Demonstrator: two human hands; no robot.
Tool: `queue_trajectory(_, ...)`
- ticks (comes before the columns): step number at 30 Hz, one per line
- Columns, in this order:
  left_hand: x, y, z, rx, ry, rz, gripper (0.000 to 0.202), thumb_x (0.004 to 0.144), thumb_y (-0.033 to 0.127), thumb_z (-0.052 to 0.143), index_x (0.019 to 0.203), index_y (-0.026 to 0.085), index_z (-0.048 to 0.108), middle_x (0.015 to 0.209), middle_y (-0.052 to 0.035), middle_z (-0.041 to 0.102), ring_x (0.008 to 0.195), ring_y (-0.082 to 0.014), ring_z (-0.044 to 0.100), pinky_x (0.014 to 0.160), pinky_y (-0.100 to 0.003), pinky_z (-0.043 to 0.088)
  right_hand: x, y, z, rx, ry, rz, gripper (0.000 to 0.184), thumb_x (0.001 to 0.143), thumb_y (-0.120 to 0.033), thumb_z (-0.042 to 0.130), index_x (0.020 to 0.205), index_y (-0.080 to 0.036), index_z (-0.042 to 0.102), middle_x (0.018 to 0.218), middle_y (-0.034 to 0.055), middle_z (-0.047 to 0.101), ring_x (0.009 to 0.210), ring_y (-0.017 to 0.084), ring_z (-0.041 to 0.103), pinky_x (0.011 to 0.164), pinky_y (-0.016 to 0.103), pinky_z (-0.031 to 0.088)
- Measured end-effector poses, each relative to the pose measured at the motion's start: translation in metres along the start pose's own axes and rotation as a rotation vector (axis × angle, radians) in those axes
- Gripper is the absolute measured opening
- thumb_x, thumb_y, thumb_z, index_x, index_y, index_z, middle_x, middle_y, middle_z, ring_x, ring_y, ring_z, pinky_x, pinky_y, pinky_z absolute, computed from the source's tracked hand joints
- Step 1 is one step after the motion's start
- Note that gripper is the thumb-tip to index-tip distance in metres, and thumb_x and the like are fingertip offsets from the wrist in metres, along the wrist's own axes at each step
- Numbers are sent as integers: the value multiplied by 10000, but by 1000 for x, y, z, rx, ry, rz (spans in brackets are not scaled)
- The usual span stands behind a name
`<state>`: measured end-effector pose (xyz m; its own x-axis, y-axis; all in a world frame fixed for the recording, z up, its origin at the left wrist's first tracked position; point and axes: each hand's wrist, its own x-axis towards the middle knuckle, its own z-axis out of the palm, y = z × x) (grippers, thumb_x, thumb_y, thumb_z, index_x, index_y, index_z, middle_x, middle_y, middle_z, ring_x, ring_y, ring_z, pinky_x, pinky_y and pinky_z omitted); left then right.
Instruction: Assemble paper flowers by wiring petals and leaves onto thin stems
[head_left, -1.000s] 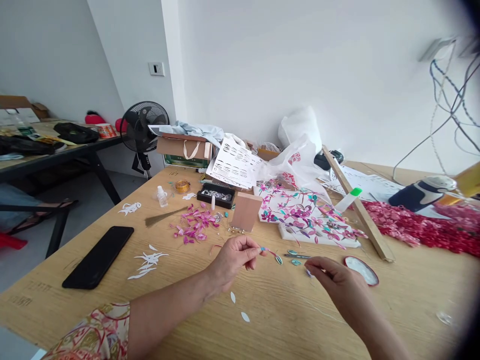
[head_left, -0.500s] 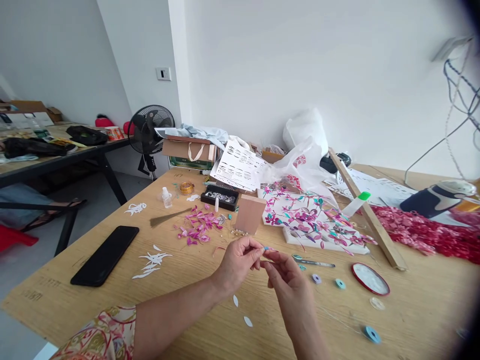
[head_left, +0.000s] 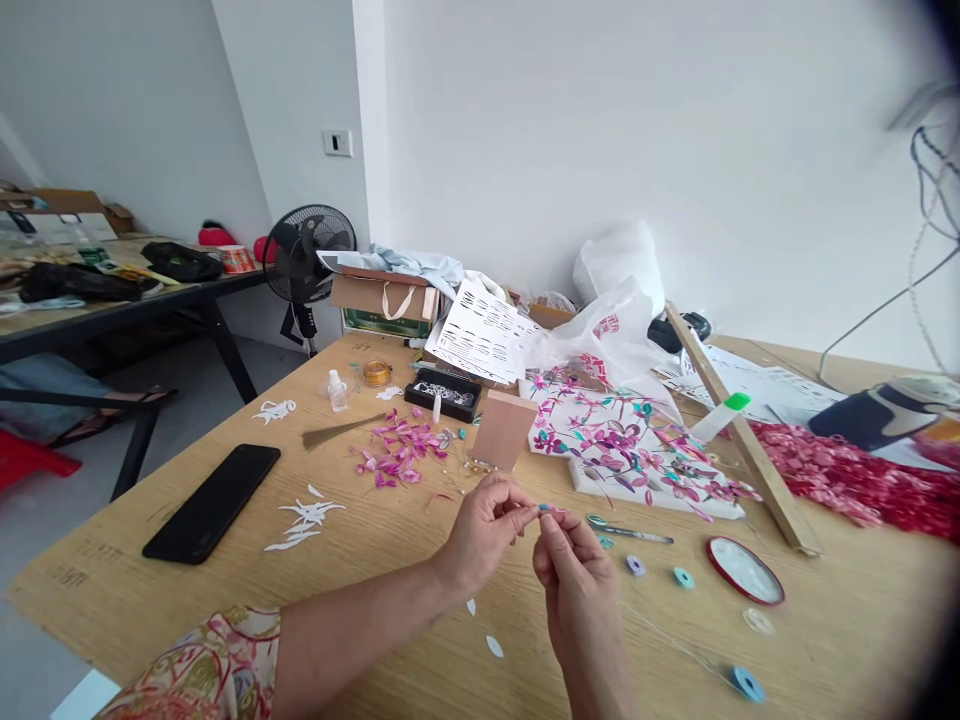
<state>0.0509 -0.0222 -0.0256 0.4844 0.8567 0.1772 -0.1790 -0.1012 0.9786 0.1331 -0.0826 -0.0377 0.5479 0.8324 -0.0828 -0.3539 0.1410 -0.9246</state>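
Note:
Above the table's front half, my left hand [head_left: 486, 525] pinches one end of a small blue-and-pink piece [head_left: 544, 508]. Thumb and fingers of my right hand [head_left: 574, 565] are closed on its other end; fingers cover much of it, and I cannot make out its kind. Fine thread [head_left: 679, 642] runs over the table between my right hand and a blue spool [head_left: 748, 684]. Two white leaf-shaped cutouts [head_left: 494, 646] lie below my hands. Just beyond stands a wooden block [head_left: 504, 430], with small beads at its foot.
Pink petals [head_left: 397, 450] and a black phone [head_left: 212, 503] lie to the left. On the right are scissors [head_left: 637, 533], small spools [head_left: 682, 577], a red-rimmed round dish [head_left: 745, 571] and a wooden bar [head_left: 742, 430]. Finished-looking flowers [head_left: 630, 440] rest on white foam behind.
My hands have shifted slightly right, and the right fingers have drawn in closer to the left fingertips around the small piece. The whole view has moved a little.

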Motion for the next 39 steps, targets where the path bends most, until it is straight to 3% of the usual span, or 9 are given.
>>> queue_trajectory(6,1,-3,1,193,-4,87,88,718,175,551,644,144,586,616,20,446,573,-75,423,537,-189,341,1,4,1,139,78,-26,229,621,-305,693,744,-188,539,508,-103,392,378,10,244,357,144,164)
queue_trajectory(14,1,-3,2,290,-27,122,107,722,190,551,633,149,592,607,13,477,594,-90,438,564,-197,343,3,8,-2,172,104,-33,231,603,-290,701,727,-178,543,540,-96,415,367,2,248,349,153,156)
queue_trajectory(24,-2,-9,2,121,-96,-52,114,723,204,515,734,133,603,635,19,451,509,-62,425,483,-181,363,3,12,-5,286,61,51,212,640,-292,680,743,-197,520,389,-131,306,338,14,184,339,147,124)
queue_trajectory(31,-3,-10,3,135,-67,-50,119,692,232,568,730,128,609,684,1,500,552,-70,456,508,-185,375,1,13,-4,310,45,61,201,671,-296,657,753,-202,499,369,-135,302,326,18,171,326,144,122)
queue_trajectory(39,-2,-15,6,86,-2,-75,117,700,231,548,673,125,589,611,19,462,499,-58,420,456,-172,354,1,16,-2,323,36,78,216,668,-301,656,753,-216,476,359,-142,285,316,25,163,318,146,135)
